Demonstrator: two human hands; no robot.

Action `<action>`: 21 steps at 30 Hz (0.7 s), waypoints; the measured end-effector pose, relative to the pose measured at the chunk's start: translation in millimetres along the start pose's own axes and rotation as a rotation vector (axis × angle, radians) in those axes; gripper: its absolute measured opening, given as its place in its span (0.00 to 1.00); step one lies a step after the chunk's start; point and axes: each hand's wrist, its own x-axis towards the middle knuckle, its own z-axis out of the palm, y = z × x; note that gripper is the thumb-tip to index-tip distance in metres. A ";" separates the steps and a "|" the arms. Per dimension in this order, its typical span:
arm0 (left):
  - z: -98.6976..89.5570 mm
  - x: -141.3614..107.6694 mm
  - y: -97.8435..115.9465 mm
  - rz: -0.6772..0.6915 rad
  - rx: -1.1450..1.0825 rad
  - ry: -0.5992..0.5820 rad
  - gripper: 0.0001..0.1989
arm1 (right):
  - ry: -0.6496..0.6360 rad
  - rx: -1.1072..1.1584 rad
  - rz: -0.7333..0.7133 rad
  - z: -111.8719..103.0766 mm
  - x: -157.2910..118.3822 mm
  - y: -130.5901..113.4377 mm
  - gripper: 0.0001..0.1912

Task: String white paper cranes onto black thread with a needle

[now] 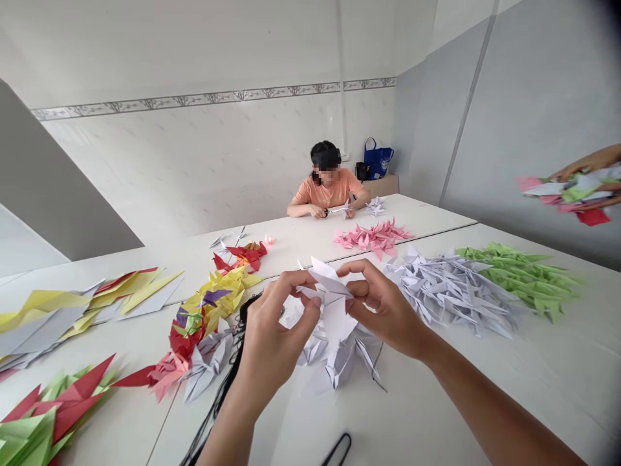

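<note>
A white folded paper crane (334, 307) is held up over the table between my two hands. My left hand (281, 317) pinches its left side with thumb and forefinger. On the other side, my right hand (385, 310) has its bent fingers and thumb closed on the paper. Several white paper cranes (313, 353) lie just beneath, partly hidden by my hands. A bundle of black cords (226, 395) runs beside and behind my left forearm. At the bottom edge a black loop (345, 443) shows; I cannot tell what it belongs to.
Heaps of white cranes (451, 291), green cranes (524, 275) and pink cranes (373, 236) lie right and ahead. Yellow cranes (218, 301) and sheets (140, 288) lie left. Opposite, a person (330, 188) holds scissors and white paper. Another person's hands (589, 168) carry coloured paper.
</note>
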 end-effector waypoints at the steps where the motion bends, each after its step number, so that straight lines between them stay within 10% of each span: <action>1: -0.6 0.3 0.2 0.016 0.022 -0.006 0.07 | -0.011 -0.024 -0.018 -0.4 -0.5 -0.6 0.17; 15: -6.1 2.9 -6.4 0.049 0.071 -0.017 0.06 | -0.070 -0.238 -0.065 -1.9 2.5 1.0 0.09; 21: -21.8 4.1 -8.7 -0.159 -0.029 0.239 0.05 | -0.065 -0.351 -0.030 -15.9 7.4 4.4 0.10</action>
